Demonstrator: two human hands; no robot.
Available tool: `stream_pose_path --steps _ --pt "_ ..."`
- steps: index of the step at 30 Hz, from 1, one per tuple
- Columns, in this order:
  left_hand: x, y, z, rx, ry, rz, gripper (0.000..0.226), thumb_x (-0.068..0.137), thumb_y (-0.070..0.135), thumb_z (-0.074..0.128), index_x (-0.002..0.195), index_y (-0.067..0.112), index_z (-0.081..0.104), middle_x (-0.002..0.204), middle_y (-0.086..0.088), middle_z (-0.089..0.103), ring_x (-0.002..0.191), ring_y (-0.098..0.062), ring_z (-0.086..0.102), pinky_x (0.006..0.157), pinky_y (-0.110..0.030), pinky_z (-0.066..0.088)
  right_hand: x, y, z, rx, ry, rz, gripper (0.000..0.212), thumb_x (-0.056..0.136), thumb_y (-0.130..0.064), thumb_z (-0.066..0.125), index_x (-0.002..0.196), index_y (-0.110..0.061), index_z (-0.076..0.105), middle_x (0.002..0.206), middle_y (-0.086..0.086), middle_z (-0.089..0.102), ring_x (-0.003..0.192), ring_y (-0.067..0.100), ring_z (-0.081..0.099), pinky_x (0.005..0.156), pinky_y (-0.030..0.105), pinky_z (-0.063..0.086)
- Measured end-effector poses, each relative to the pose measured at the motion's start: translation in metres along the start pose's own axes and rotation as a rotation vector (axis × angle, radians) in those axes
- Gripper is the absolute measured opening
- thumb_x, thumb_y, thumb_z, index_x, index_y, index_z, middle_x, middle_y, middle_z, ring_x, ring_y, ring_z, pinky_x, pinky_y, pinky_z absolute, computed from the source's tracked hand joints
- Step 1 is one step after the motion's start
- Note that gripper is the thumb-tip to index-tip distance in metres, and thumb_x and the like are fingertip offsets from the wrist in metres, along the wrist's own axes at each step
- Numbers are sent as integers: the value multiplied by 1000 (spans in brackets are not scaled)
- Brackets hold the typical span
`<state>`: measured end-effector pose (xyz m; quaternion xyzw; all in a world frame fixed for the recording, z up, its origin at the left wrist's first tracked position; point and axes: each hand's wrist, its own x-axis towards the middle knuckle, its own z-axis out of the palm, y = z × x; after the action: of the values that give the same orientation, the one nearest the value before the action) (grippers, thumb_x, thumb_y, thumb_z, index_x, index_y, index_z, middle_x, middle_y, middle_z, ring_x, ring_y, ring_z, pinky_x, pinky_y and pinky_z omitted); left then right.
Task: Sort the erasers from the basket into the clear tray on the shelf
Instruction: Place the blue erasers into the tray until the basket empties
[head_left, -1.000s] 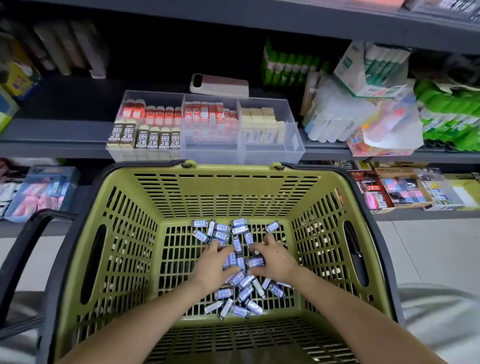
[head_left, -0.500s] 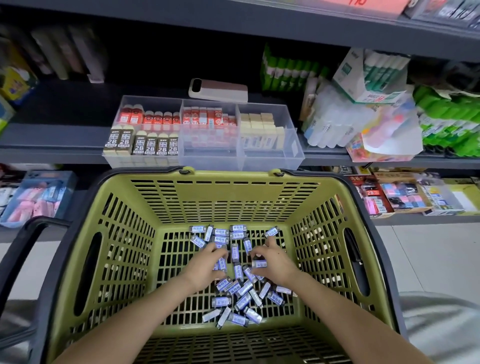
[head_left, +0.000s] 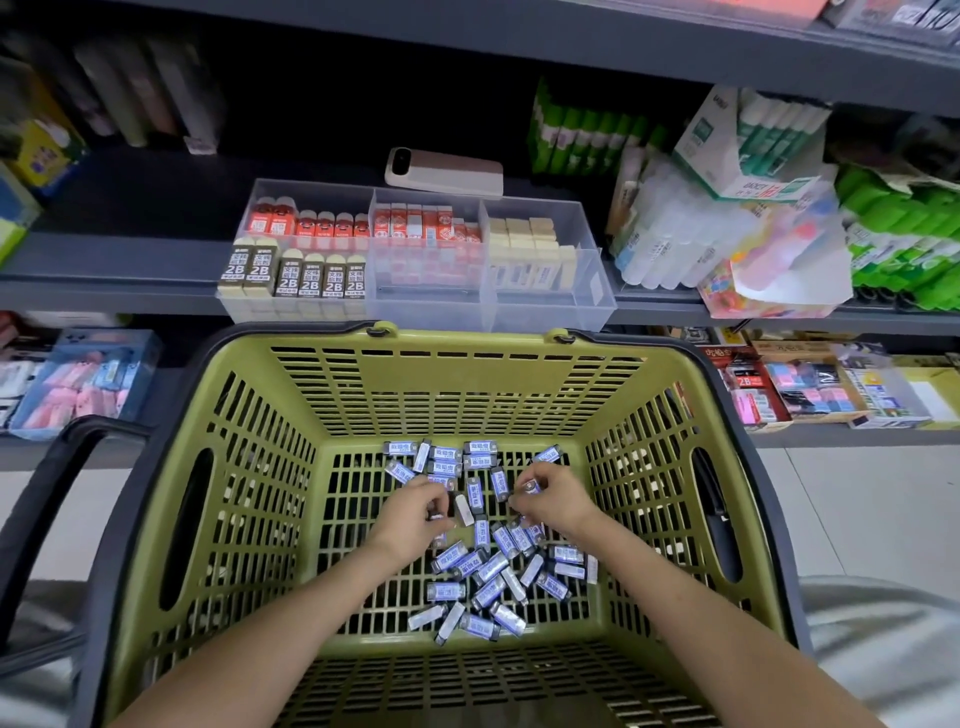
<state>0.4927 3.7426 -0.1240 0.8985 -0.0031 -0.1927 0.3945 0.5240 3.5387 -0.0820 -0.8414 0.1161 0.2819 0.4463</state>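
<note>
Several small erasers in blue-and-white sleeves (head_left: 470, 566) lie scattered on the floor of a green slatted basket (head_left: 467, 384). Both hands are down among them. My left hand (head_left: 413, 512) has its fingers curled round erasers near the pile's middle. My right hand (head_left: 553, 499) pinches one blue-sleeved eraser at its fingertips, with more under the palm. On the grey shelf behind the basket stands the clear tray (head_left: 550, 306), split into three compartments holding 2B, red and cream erasers; the front of its middle and right compartments shows bare plastic.
A phone (head_left: 444, 171) lies on the shelf behind the tray. Glue sticks and plastic packets (head_left: 727, 223) crowd the shelf to the right. The basket's black handle (head_left: 47, 493) hangs at the left. Lower shelves hold boxed stationery (head_left: 810, 387).
Both hands have drawn their fingers in from flat on the pile and now hold erasers. The basket sits lower in view as the camera tipped up.
</note>
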Motion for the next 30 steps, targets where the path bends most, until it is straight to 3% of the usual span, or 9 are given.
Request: stream_pose_path --steps 2,6,11,15,17,20,23,26,30 --pt "-2 3 -3 -8 -2 -22 25 80 13 74 89 15 51 84 2 50 73 -13 46 60 -17 37 -4 -2 7 18 -33 23 19 82 -3 68 98 -7 58 118 3 53 52 13 60 68 31 56" --pt "-6 13 -5 -162 -11 -172 24 83 6 68 101 13 54 95 -1 54 81 -12 52 65 -16 43 -11 -9 15 51 -48 19 24 84 2 62 106 -3 54 121 8 49 47 13 53 55 21 52" --pt "-7 37 -28 -1297 -81 -748 21 92 0 41 101 -2 60 103 -21 59 80 -28 59 59 -34 56 -23 -42 29 57 16 -243 19 84 -13 68 99 -13 58 88 0 52 63 9 48 62 18 43" --pt "-7 45 -29 -1626 -282 -822 42 93 38 47 85 2 68 85 -16 68 79 -31 66 67 -42 56 -41 -65 48 -50 -159 -387 40 77 -23 75 114 -22 59 95 -10 48 83 6 54 80 16 46" --pt "-6 43 -27 -1728 -283 -831 46 92 41 49 85 -1 68 78 -18 69 69 -31 69 60 -42 59 -44 -67 48 -23 -253 -394 42 79 -27 73 120 -24 59 93 -16 57 85 1 57 80 11 44" --pt "-4 35 -29 -1683 -239 -817 30 89 27 56 95 -1 67 83 -19 66 65 -32 67 50 -36 57 -36 -63 38 149 -29 -393 16 91 -25 60 104 -16 66 90 -8 72 79 0 64 75 18 50" --pt "-3 27 -33 -1549 -236 -769 24 79 20 62 86 0 74 77 -15 67 59 -24 63 38 -22 48 -17 -41 29 -380 294 -270 39 85 -45 61 112 -17 61 109 1 63 91 15 62 80 30 51" --pt "-3 18 -37 -1460 -118 -802 23 89 18 58 81 0 69 62 -11 65 46 -18 57 30 -15 35 -5 -10 39 -725 145 -102 82 69 -70 62 135 -27 39 129 7 38 110 25 53 80 30 49" --pt "-2 9 -37 -1370 -40 -820 33 95 24 53 77 2 69 65 -9 62 48 -18 53 33 -13 34 9 5 63 -883 156 -169 81 65 -76 57 126 -28 37 124 6 35 103 25 49 62 26 45"
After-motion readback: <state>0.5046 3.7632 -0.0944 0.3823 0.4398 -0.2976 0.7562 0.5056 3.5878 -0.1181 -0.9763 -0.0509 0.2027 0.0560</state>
